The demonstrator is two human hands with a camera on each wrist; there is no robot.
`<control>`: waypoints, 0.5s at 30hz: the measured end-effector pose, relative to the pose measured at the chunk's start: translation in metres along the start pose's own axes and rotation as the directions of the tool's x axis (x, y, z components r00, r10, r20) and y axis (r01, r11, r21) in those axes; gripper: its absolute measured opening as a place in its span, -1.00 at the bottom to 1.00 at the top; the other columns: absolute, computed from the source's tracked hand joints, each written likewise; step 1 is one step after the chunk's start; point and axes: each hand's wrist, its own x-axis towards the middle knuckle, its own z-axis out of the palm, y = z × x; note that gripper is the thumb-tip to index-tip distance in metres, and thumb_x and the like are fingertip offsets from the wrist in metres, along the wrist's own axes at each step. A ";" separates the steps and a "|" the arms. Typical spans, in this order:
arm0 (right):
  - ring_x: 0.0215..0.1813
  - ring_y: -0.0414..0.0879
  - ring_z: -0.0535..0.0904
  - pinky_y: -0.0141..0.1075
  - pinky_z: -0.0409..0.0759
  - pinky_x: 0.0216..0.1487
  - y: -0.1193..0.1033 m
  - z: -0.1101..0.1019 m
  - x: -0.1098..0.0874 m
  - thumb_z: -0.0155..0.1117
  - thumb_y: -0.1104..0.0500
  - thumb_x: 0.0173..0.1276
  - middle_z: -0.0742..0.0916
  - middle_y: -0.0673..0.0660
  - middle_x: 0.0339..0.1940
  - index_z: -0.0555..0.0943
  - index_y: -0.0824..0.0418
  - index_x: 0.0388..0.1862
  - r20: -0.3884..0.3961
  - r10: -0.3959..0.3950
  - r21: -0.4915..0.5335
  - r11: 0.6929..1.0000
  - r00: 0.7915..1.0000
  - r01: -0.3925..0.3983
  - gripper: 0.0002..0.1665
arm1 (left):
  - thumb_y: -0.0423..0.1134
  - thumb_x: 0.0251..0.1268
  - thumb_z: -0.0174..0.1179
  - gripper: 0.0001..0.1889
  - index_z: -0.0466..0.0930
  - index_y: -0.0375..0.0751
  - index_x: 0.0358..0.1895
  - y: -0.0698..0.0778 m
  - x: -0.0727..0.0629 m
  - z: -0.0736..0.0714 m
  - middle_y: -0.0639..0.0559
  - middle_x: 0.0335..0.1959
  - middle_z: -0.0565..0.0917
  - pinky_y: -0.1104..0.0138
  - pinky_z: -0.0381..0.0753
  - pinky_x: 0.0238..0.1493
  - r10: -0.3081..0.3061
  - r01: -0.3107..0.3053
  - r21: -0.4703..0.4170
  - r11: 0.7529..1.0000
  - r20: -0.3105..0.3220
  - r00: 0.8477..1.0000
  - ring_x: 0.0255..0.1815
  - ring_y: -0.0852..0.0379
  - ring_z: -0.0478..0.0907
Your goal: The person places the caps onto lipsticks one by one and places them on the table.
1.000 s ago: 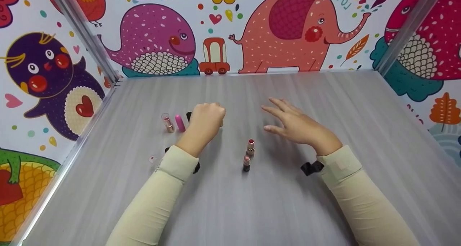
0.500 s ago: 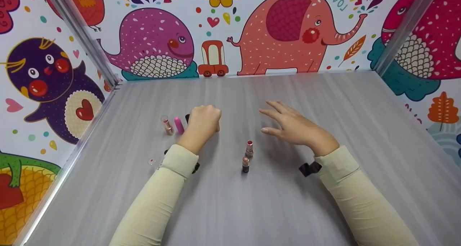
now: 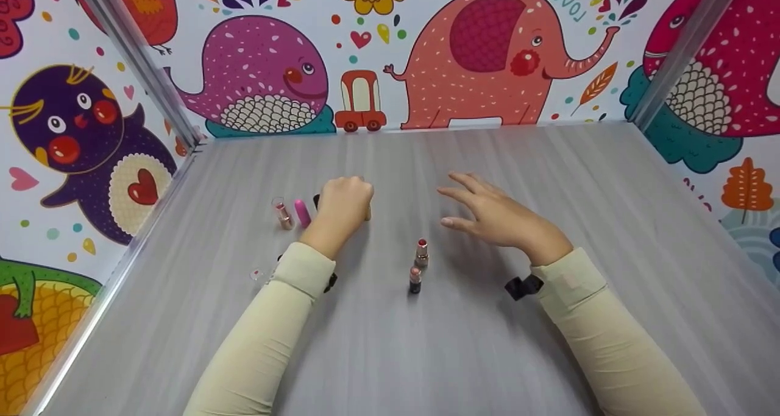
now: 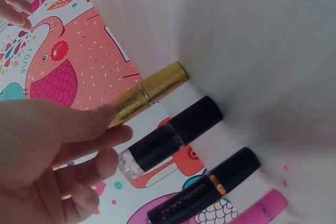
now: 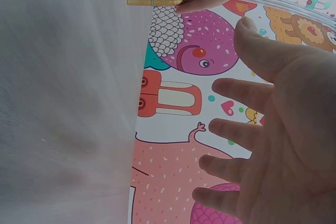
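My left hand (image 3: 344,206) pinches the upper end of a gold lipstick tube (image 4: 152,92) between thumb and fingers. The tube stands upright with its base at the table, at the end of a row. Beside it are a black lipstick tube with a clear end (image 4: 176,137), another black tube with a gold band (image 4: 205,184) and a pink tube (image 4: 262,208). My right hand (image 3: 496,212) hovers with spread fingers, holding nothing. Closest to it, an uncapped red lipstick (image 3: 421,253) and an uncapped peach-pink lipstick (image 3: 415,280) stand on the table.
At the row's left end stands a lipstick under a clear cap (image 3: 283,215). A small clear piece (image 3: 256,274) lies left of my left sleeve, which partly hides a small black item (image 3: 280,258). Cartoon-printed walls (image 3: 365,50) border the grey table (image 3: 390,355).
My left hand has shifted slightly left, keeping its pinch on the gold lipstick tube. My right hand stays spread in nearly the same place. The head view has tilted a little.
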 end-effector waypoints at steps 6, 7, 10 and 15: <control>0.73 0.40 0.00 0.39 0.03 0.62 0.001 0.001 0.000 0.33 -0.19 0.57 0.18 0.20 0.77 0.35 0.05 0.68 0.001 -0.007 0.006 1.000 1.000 0.007 -0.17 | -0.45 0.23 0.48 -0.97 0.84 -0.29 -0.31 -0.005 -0.014 -0.019 -0.13 -0.40 0.77 0.12 0.76 -0.43 0.025 -0.035 -0.083 0.996 -0.120 0.992 -0.51 -0.04 0.65; 0.73 0.40 0.00 0.39 0.03 0.62 0.001 0.000 0.001 0.32 -0.19 0.57 0.18 0.20 0.77 0.35 0.05 0.69 0.001 -0.009 0.006 1.000 1.000 0.009 -0.17 | -0.45 0.25 0.48 -0.97 0.83 -0.28 -0.32 -0.006 -0.018 -0.024 -0.13 -0.40 0.78 0.11 0.76 -0.43 0.025 -0.037 -0.081 0.996 -0.146 0.989 -0.50 -0.05 0.68; 0.73 0.40 0.01 0.38 0.04 0.62 0.002 0.000 0.001 0.33 -0.18 0.57 0.18 0.21 0.77 0.34 0.04 0.69 -0.002 -0.007 0.007 1.000 1.000 0.007 -0.17 | -0.43 0.36 0.43 -0.94 0.82 -0.29 -0.31 -0.010 -0.032 -0.039 -0.13 -0.42 0.77 0.11 0.75 -0.44 0.010 -0.026 -0.079 0.997 -0.196 0.981 -0.49 -0.07 0.70; 0.73 0.38 0.00 0.37 0.03 0.63 0.003 -0.001 0.000 0.33 -0.18 0.57 0.18 0.20 0.77 0.35 0.04 0.69 -0.003 0.007 0.003 1.000 1.000 -0.007 -0.17 | -0.34 0.36 0.47 -0.94 0.84 -0.28 -0.27 -0.022 -0.057 -0.061 -0.12 -0.37 0.80 0.03 0.74 -0.45 -0.042 0.020 -0.104 0.994 -0.218 0.975 -0.42 -0.13 0.76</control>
